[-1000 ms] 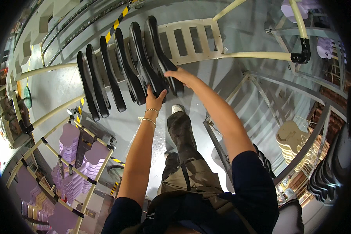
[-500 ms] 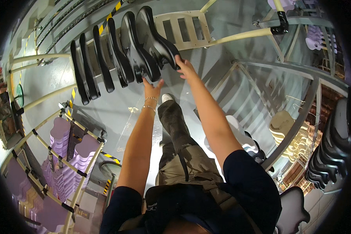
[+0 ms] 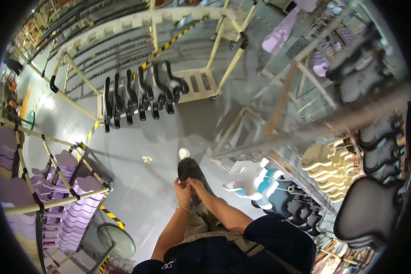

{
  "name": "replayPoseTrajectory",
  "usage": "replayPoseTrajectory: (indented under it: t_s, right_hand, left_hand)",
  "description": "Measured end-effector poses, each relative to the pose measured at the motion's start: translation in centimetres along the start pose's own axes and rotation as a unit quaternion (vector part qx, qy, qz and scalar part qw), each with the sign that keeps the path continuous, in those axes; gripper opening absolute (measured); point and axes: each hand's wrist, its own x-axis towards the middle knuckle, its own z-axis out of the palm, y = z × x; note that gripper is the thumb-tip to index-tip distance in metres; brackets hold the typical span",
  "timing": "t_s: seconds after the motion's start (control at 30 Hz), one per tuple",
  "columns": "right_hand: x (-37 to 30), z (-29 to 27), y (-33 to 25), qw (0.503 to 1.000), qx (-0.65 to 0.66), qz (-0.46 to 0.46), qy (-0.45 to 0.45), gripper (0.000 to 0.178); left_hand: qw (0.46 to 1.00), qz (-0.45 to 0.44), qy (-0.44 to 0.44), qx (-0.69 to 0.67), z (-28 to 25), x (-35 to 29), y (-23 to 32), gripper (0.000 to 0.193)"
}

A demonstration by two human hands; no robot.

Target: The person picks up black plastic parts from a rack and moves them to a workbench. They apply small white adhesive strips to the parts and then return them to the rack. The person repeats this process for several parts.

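Observation:
My left hand (image 3: pixel 181 189) and my right hand (image 3: pixel 195 184) are together in front of my legs. Their fingers are curled in and meet; whatever may be between the fingertips is too small or hidden to make out. Bracelets circle my left wrist. Farther ahead, several black curved moulded panels (image 3: pixel 143 89), shaped like chair shells, stand on edge in a row on a low cream rack (image 3: pixel 180 78). Neither hand touches them.
At left, a tube-framed cart (image 3: pixel 61 201) holds stacked purple shells (image 3: pixel 80 214). A round-based stand (image 3: pixel 116 242) is near my left side. On the right are a metal frame (image 3: pixel 242 150), white shells (image 3: pixel 244 178), cream shells (image 3: pixel 329 164) and black shells (image 3: pixel 367 210).
Both hands have left the black panels and drawn back together near my body. The rack now appears farther off, and my view has shifted.

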Motion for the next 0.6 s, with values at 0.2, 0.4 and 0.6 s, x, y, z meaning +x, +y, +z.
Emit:
replayPoseTrajectory:
  t_s: [0.2, 0.4, 0.6]
  right_hand:
    - [-15.9, -2.5, -4.6, 0.993, -0.114, -0.011, -0.01, 0.029]
    - [-35.9, -3.1, -13.4, 0.838, -0.528, -0.129, -0.051, 0.038]
    - [-64.0, -10.8, -21.8, 0.674, -0.385, -0.625, -0.085, 0.021]
  left_hand:
    - [0.899, 0.431, -0.077, -0.023, 0.2, -13.3, 8.2, 0.057]
    - [0.724, 0.653, -0.217, -0.051, 5.0, -27.3, 16.9, 0.057]
    - [0.549, 0.765, -0.313, -0.126, 12.6, -42.0, 21.5, 0.057]
